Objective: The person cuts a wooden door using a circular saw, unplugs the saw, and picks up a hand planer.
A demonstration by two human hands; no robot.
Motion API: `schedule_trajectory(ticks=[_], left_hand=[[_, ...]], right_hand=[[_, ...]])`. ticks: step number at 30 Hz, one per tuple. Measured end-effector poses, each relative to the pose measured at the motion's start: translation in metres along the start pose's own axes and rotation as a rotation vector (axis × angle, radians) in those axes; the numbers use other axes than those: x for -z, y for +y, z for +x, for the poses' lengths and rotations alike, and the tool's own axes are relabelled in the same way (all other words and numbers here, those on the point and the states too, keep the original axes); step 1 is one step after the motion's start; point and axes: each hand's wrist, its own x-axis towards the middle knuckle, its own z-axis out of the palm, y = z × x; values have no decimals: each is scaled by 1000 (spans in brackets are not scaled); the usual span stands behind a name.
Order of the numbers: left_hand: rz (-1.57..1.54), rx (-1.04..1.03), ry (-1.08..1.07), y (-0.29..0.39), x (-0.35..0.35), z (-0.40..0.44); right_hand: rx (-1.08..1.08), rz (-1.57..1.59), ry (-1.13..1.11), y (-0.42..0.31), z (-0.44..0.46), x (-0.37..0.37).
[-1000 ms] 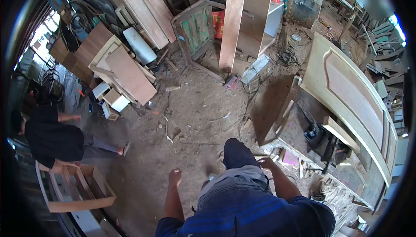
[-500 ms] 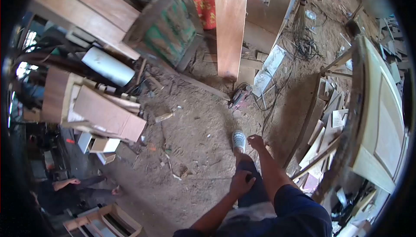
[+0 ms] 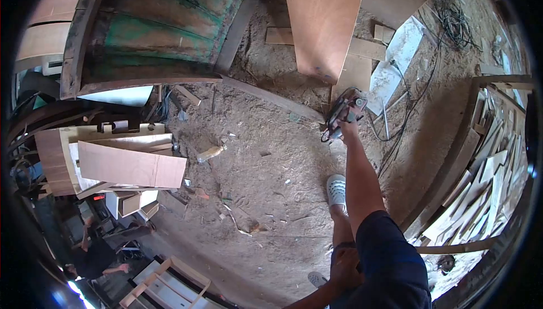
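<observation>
My right hand (image 3: 350,129) reaches down to a dusty, reddish handheld power tool (image 3: 346,110) lying on the ground, and its fingers are closed around the tool's rear part. The tool's exact kind is hard to make out. A dark cord (image 3: 404,131) runs on the ground to its right. My left hand (image 3: 345,266) lies over my bent knee, holding nothing that I can see; its fingers are in shadow and partly hidden. Just beyond the tool stands a tall plywood board (image 3: 322,23), with a white dusty strip (image 3: 396,66) beside it.
An old green-painted wooden panel (image 3: 164,32) leans at the upper left. Stacked boards (image 3: 130,162) stand at the left. Scrap wood (image 3: 481,190) is piled at the right behind a beam. At the lower left are another person (image 3: 99,255) and a wooden frame (image 3: 164,281).
My right hand has moved forward and down onto the power tool and closed on it. My body has bent lower, bringing the ground nearer. My left hand has stayed on my leg.
</observation>
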Motion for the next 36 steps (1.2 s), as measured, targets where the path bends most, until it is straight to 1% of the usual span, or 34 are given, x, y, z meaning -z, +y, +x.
schedule_trajectory(ticks=[2,3,5,6,8,10,12,13,14,16,17,18,20,21,22,23,24,26,27,29,31,32,33,34,35,36], left_hand=[[39,22,-96,13,3,0],[172,2,-186,19,12,3],[308,-38,-238,22,10,1],[304,-55,-205,11,-1,-3],[277,-79,-176,0,-15,-8],[236,-95,-196,3,-18,-18],[239,-312,-50,14,-18,-39],[237,-417,30,17,-16,-51],[221,-437,0,12,-12,-64],[192,-466,-49,-2,0,-94],[199,-405,-57,-4,13,-113],[206,-338,-63,-5,28,-138],[228,-332,74,-5,61,-174],[258,-421,145,-16,76,-175],[286,-509,217,-28,87,-175],[270,-643,298,3,105,-191],[254,-772,372,51,124,-219],[185,-970,601,118,134,-273],[150,-1066,580,152,139,-310],[237,-1193,476,168,134,-368],[487,-1288,312,165,132,-399],[414,-1148,181,148,130,-410],[350,-1003,57,128,125,-423],[303,-1038,80,124,122,-453],[258,-1069,107,120,124,-485],[279,-1002,27,109,128,-505]], right_hand=[[-47,-28,26,-8,-17,9],[-56,-38,40,-19,-22,10],[-54,21,91,-38,-52,25],[-42,50,121,-52,-74,37],[-42,23,36,-94,-130,58],[-128,-225,-59,-143,-197,88],[-13,-452,-15,-214,-286,105],[66,-405,-28,-225,-322,121],[140,-357,-44,-236,-355,135],[249,-335,-78,-301,-439,156],[307,-322,-100,-334,-485,162],[302,-329,-100,-353,-524,173],[305,-334,-104,-379,-597,195],[287,-351,-127,-395,-638,207],[379,-393,-150,-408,-679,218],[432,-365,-173,-422,-721,225],[476,-336,-195,-431,-769,232],[557,-436,-214,-440,-856,253],[666,-320,-148,-438,-899,253],[696,-428,-137,-425,-973,277],[707,-481,-106,-421,-1046,296],[692,-468,-86,-390,-1054,315],[659,-492,-38,-375,-1075,329],[628,-515,6,-368,-1095,340],[689,-589,92,-368,-1121,346],[654,-522,138,-359,-1133,358]])
